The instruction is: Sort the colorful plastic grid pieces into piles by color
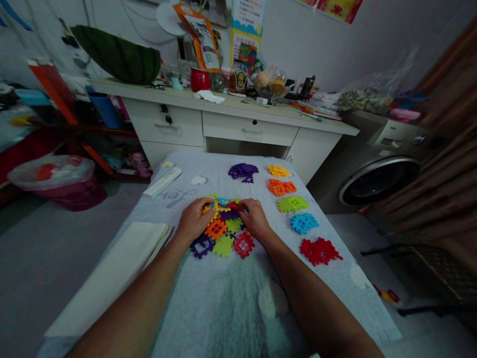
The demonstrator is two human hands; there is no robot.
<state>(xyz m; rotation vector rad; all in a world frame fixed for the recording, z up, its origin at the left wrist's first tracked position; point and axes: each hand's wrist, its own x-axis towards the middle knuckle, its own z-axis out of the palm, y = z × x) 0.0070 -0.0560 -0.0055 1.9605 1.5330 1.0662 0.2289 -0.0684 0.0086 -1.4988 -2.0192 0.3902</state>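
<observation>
Item: one mixed heap of multicoloured, notch-edged plastic tiles point(217, 229), lying on the table between the two hands; its far part sits within the fingers, its nearer tiles spread beyond the grip toward the person.

Left hand point(196, 219): bare, fingers curled at the heap's left side, against yellow pieces; from where I stand, I cannot tell whether they pinch any.

Right hand point(255, 218): bare, fingers bent beside a small red notched piece point(234, 205); whether they close on it I cannot make out.

Beyond the heap: a purple tile pile point(243, 172). To its right, a column running toward the person: yellow pile point(278, 171), orange pile point(281, 187), lime-green pile point(293, 204), light-blue pile point(304, 223), red pile point(319, 251).

Left side: a long white box point(163, 182); a folded cream cloth point(108, 278).

Beneath all: a table draped in pale blue-grey fabric point(231, 308).

Behind: a white drawer desk point(249, 124).
</observation>
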